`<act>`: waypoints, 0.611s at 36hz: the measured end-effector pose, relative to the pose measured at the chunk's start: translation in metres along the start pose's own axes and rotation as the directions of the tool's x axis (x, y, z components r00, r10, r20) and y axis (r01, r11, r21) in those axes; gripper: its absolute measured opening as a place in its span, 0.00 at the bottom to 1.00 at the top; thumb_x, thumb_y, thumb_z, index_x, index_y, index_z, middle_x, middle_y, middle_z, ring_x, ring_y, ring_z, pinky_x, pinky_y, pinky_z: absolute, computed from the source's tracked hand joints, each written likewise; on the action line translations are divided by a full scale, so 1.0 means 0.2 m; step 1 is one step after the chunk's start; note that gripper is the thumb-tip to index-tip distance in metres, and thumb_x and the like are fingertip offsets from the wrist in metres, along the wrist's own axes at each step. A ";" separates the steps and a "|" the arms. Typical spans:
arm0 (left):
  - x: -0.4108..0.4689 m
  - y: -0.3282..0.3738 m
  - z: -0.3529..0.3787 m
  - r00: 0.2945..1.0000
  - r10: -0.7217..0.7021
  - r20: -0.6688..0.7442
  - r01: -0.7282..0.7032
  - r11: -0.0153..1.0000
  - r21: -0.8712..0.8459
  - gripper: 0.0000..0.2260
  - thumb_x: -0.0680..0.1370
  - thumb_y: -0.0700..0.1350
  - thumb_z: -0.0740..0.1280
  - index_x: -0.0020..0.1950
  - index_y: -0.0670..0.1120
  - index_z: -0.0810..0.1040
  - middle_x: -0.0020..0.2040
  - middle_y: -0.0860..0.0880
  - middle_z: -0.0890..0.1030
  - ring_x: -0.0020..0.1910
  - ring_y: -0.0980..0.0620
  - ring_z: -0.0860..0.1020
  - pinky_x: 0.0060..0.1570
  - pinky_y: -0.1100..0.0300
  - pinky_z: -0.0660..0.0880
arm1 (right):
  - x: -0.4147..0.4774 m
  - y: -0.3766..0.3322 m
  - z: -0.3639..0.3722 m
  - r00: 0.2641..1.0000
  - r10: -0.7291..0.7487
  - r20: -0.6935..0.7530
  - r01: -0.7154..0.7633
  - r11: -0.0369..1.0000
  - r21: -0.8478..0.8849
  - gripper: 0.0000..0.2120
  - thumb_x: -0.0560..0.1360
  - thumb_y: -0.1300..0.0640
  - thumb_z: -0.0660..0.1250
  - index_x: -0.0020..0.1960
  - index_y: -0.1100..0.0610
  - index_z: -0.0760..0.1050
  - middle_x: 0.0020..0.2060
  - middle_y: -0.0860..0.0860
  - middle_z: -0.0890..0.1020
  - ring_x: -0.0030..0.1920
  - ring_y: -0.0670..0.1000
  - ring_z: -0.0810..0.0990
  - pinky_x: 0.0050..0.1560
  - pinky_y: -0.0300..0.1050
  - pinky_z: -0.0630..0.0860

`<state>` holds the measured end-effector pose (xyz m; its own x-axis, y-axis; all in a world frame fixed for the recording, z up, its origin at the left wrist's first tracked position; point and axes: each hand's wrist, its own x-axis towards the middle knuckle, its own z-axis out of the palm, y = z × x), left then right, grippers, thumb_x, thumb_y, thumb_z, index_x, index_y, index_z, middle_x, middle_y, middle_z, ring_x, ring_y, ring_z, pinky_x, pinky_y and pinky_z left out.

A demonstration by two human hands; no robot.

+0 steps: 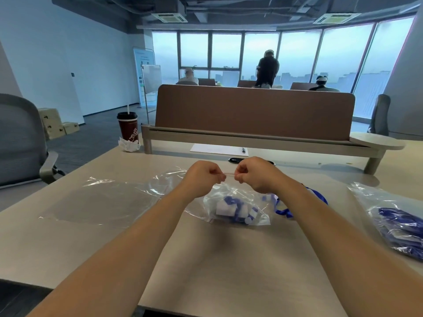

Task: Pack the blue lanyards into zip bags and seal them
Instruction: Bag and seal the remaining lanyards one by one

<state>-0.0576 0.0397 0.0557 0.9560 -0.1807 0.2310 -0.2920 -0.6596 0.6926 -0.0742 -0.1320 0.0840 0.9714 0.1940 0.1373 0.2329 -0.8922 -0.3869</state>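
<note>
– Plastic, thin, clear and crinkled: one zip bag [238, 208] in the middle of the pale table [229, 259], bulging with blue ribbon lanyards [231, 201] and their white fittings.
– Hands?
– Both curled into fists. Left hand [204, 177] and right hand [254, 175] each pinch the bag's red zip strip [230, 174], close together, with a short length of strip taut between them (bag mouth raised, body resting on the table).
– Count?
– Filled bags: two. The second bag [398, 229] lies at the right edge, well apart, packed with blue. One loose lanyard [317, 195], glossy ribbon, loops on the table just right of the held bag. Flat empty bags [103, 202] lie to the left; layers cannot be counted. Lanyards inside the bags: cannot tell.
– Writing?
– None readable. One dark red paper cup [128, 129], with black lid and white straw, carries a white line drawing; a crumpled white napkin [129, 145] sits at its foot. One white sheet [217, 149] with one pen [244, 149] on it lies under the brown divider [251, 110].
</note>
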 end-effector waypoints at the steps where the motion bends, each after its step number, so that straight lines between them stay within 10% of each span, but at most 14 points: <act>1: 0.01 0.00 0.00 1.000 -0.001 0.002 0.001 1.000 -0.010 0.05 0.78 0.42 0.69 0.51 0.45 0.85 0.43 0.51 0.83 0.43 0.55 0.79 0.47 0.61 0.74 | 0.00 0.01 -0.01 1.000 0.001 0.002 -0.001 1.000 -0.001 0.04 0.80 0.57 0.66 0.48 0.53 0.79 0.41 0.46 0.81 0.42 0.45 0.78 0.39 0.38 0.70; 22: -0.02 0.04 -0.08 0.990 -0.113 -0.081 0.089 0.963 -0.253 0.08 0.79 0.46 0.69 0.46 0.42 0.85 0.39 0.48 0.83 0.40 0.52 0.77 0.39 0.60 0.73 | -0.14 0.21 -0.17 0.972 0.150 -0.179 -0.136 0.987 0.089 0.04 0.80 0.56 0.66 0.48 0.54 0.77 0.43 0.49 0.80 0.40 0.46 0.75 0.42 0.40 0.69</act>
<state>-0.0644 0.0458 0.0715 0.9775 -0.0454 0.2061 -0.2032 -0.4672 0.8605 -0.0933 -0.1881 0.0957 0.9710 -0.0182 0.2383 0.1018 -0.8705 -0.4814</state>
